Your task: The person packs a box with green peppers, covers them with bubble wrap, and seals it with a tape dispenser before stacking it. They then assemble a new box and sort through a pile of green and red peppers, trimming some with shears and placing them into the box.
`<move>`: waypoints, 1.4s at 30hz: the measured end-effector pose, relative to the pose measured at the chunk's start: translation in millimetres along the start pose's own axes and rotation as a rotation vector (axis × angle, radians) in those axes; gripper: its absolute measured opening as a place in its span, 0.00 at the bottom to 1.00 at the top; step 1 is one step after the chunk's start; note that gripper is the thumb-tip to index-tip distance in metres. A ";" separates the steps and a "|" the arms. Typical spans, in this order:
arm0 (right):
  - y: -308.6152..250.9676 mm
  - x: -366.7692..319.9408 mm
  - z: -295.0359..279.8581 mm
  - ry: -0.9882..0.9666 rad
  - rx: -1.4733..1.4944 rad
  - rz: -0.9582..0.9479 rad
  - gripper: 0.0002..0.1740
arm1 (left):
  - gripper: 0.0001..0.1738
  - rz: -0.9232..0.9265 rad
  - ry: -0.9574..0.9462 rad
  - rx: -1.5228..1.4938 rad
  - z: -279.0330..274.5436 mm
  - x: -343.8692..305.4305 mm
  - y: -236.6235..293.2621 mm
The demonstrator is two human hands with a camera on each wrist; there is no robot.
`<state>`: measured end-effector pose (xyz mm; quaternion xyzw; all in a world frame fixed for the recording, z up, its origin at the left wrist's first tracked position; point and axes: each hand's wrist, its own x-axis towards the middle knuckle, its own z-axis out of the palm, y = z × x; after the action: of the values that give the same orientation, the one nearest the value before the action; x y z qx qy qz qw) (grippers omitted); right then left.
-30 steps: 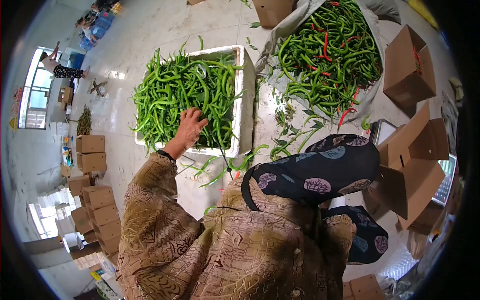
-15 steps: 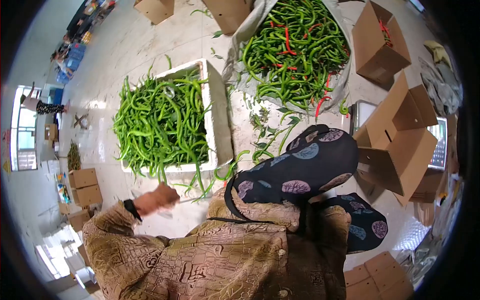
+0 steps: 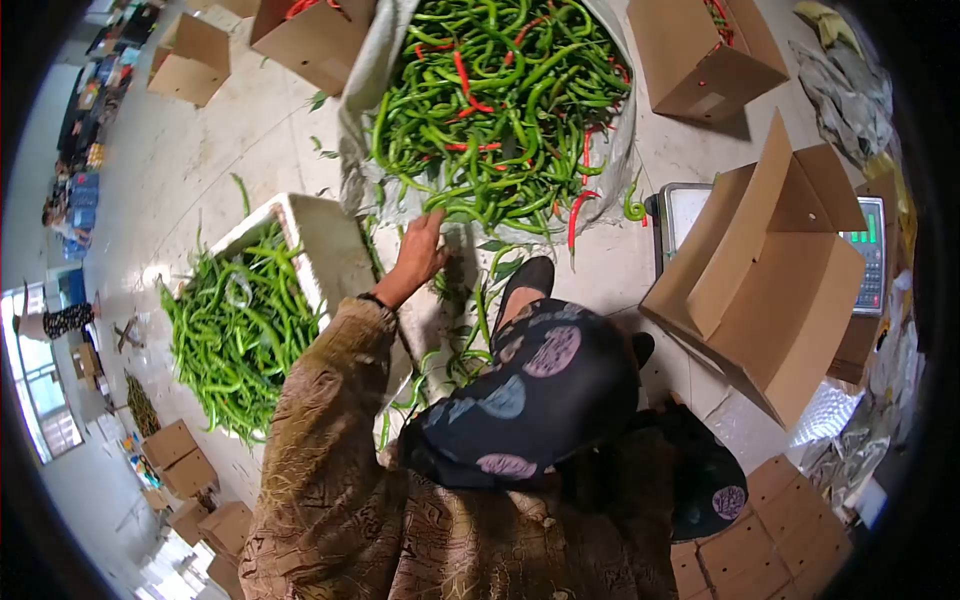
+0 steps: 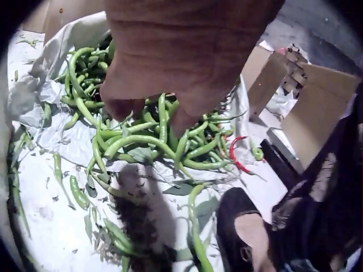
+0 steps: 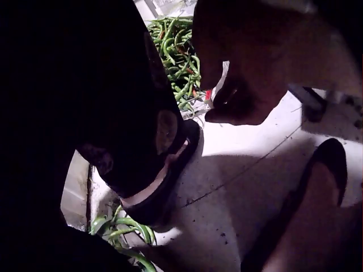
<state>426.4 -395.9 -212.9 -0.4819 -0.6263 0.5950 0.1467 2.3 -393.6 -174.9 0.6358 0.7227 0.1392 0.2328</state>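
A heap of long green chili peppers (image 3: pixel 500 90), with some red ones among them, lies on a pale woven sack (image 3: pixel 360 130). At its near edge my left hand (image 3: pixel 422 250) reaches down. The left wrist view shows the thumb and fingers of the left hand (image 4: pixel 181 62) apart among green peppers (image 4: pixel 142 141), their tips partly hidden. To the left stands a white foam box (image 3: pixel 340 245) piled with green peppers (image 3: pixel 240 330). My right hand (image 5: pixel 249 93) hangs in shadow near my legs, fingers loosely bent, nothing evident in them; the head view does not show it.
An open cardboard box (image 3: pixel 770 290) stands at the right, by a scale with a lit display (image 3: pixel 868 240). Loose peppers and leaves (image 3: pixel 465 350) lie on the floor by my shoe (image 3: pixel 530 280). More cartons (image 3: pixel 700 60) stand beyond the heap and at the left.
My left hand has gone from the peppers in the foam box, back toward my body, then over to the heap's near edge. The head view has swung right.
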 end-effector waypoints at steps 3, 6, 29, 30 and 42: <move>-9.8 23.9 -1.3 0.037 0.138 0.090 0.20 | 0.51 0.066 0.127 0.026 40.5 50.8 7.6; -71.2 60.7 4.4 0.158 0.500 0.418 0.20 | 0.50 0.009 0.205 -0.050 75.0 84.1 24.7; 2.0 181.8 22.8 0.643 0.230 0.361 0.24 | 0.17 -0.668 0.030 -1.780 75.4 48.1 59.6; -5.4 173.6 20.2 0.542 0.246 0.273 0.20 | 0.16 -0.689 0.025 -1.795 83.9 46.6 49.9; -86.4 183.6 73.1 0.122 -0.169 -0.037 0.48 | 0.45 -0.564 -0.097 -1.815 68.6 54.5 109.8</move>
<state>243.6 -282.3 -226.0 -0.5161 -0.6731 0.5067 0.1542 126.7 -329.7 -187.5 0.0200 0.4551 0.5593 0.6925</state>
